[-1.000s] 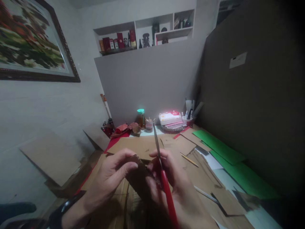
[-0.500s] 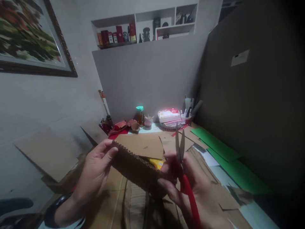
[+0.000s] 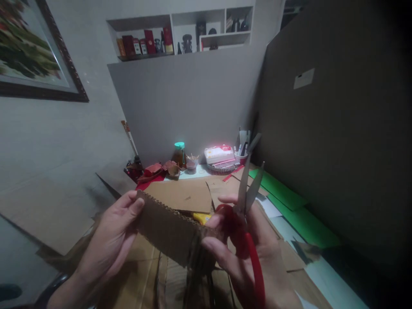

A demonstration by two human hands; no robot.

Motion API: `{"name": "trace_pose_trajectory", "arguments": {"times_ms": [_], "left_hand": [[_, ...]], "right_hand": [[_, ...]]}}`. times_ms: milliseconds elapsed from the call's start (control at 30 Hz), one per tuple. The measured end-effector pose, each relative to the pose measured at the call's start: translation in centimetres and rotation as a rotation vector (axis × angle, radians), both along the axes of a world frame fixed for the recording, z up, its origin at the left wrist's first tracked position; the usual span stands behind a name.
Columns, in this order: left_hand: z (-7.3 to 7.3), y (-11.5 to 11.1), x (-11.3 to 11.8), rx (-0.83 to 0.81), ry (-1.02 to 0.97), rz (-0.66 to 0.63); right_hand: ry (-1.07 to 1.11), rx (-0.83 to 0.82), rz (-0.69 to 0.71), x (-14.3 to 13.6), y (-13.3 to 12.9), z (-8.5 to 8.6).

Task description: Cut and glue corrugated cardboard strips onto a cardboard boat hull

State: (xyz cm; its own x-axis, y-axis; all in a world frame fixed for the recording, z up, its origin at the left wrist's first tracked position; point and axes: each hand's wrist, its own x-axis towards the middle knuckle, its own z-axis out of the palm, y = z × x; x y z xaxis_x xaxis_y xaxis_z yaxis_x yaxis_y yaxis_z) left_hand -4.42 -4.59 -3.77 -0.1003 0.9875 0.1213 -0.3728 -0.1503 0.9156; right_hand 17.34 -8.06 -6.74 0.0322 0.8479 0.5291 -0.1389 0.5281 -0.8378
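Observation:
Between my two hands a strip of corrugated cardboard [image 3: 167, 229] is held up at a slant, its wavy cut edge on top. My left hand [image 3: 119, 229] pinches the upper left end between thumb and fingers. At the lower right end, the thumb and fingers of my right hand [image 3: 254, 253] grip the strip. Red-handled scissors [image 3: 246, 193] also sit in my right hand, blades parted and pointing up. Under the strip lie more cardboard pieces [image 3: 177, 274], partly in shadow. Behind it a yellow object [image 3: 202, 218] shows only in part.
Flat cardboard sheets [image 3: 180, 193] cover the table's middle. Green sheets [image 3: 299, 223] lie at the right. Along the back stand a jar with a turquoise lid [image 3: 179, 155], a tissue pack [image 3: 220, 154] and a cup of pens [image 3: 241, 154]. Grey panels [image 3: 189, 103] rise behind and right.
My right hand has turned the scissors, and their blades stand wider apart. The strip shows more of its face, with a folded part near my right thumb. The view has shifted right.

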Motion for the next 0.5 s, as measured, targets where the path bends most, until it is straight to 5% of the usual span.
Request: {"name": "trace_pose_trajectory", "arguments": {"times_ms": [200, 333, 500], "left_hand": [[-0.3, -0.2, -0.7, -0.102, 0.037, -0.053], [-0.2, -0.9, -1.1, -0.205, 0.115, -0.217], [0.0, -1.4, -1.2, -0.262, 0.199, -0.267]], "right_hand": [[0.023, -0.044, -0.014, 0.4, 0.5, 1.2], [-0.004, -0.222, 0.086, 1.3, 0.9, 2.5], [0.001, -0.359, 0.21, 1.9, 1.4, 3.6]]}}
